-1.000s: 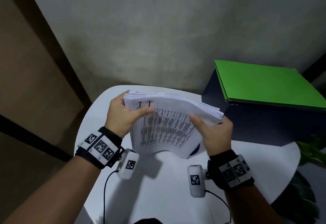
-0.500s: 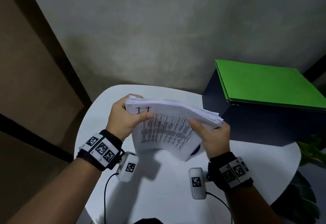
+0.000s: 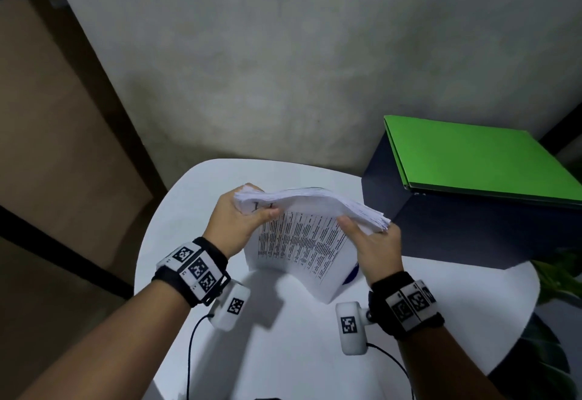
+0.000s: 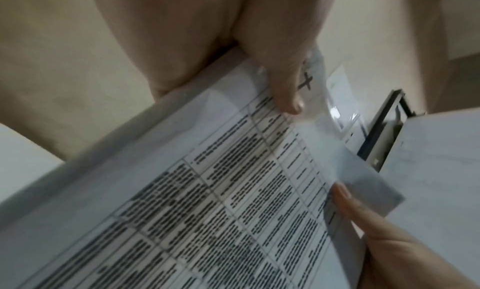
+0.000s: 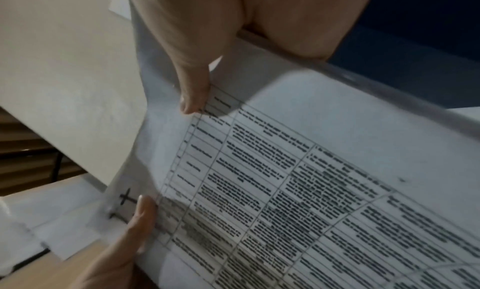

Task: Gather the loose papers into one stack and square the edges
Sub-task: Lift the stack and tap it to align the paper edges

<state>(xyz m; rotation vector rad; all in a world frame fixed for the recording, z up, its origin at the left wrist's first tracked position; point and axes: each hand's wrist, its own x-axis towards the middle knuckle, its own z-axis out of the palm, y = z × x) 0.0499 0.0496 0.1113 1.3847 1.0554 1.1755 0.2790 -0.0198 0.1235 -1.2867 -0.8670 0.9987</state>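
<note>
A round white table is filling the lower middle of the head view, with a dark navy box sitting on its right side, toward the right edge of the frame. A green folder is lying flat on top of the box, its near left corner just overhanging the box's front edge, and green plant leaves are showing at the lower right, beside the table's rim. A grey wall is taking up the upper part of the frame, while a brown panel is running down the left side.
</note>
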